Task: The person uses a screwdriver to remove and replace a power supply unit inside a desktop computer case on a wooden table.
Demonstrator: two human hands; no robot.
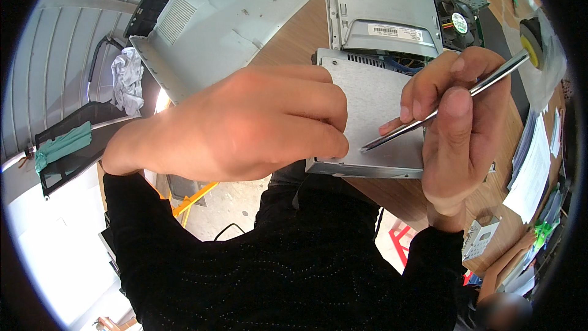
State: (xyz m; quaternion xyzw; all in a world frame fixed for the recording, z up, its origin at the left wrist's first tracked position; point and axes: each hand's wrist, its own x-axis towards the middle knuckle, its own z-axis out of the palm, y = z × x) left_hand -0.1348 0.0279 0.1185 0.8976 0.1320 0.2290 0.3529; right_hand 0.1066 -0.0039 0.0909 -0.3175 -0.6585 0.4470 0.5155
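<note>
A silver metal box sits on the wooden desk, in front of an opened computer case with a drive cage and fan. My left hand is closed over the box's near left corner, fingertips curled under and hidden. My right hand grips a long shiny screwdriver slanting down-left, its tip low over the box top beside my left fingers. Its black-and-yellow handle end points up to the right. Whether my left fingers hold anything small cannot be seen.
A detached white case panel lies at back left. Papers and a perforated metal bracket are at right on the desk. Left are a mesh chair with green cloth; below, a red frame. A blurred shape fills the lower right.
</note>
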